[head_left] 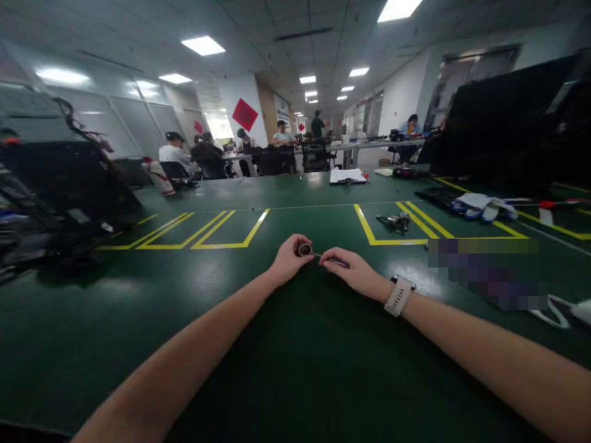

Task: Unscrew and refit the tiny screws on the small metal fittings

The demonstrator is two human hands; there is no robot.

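Note:
My left hand [290,261] is closed around a small round metal part [305,249] whose ring-like open end faces me. In my right hand [347,266] is a slim screwdriver [338,261] with a dark handle. Its thin shaft points left, with the tip at or very near the rim of the round part; whether they touch I cannot tell. Both hands are just above the green tabletop [295,344], in the middle of the view. A pale watch is strapped to my right wrist. Several small metal parts [396,221] lie in a yellow-taped box to the right.
White gloves [484,205] lie on the right, behind a blurred-out patch. A clipboard with paper [347,176] is at the far edge. Dark equipment [69,197] stands at left, and a large black screen [503,123] at right. Several people sit at desks beyond the table.

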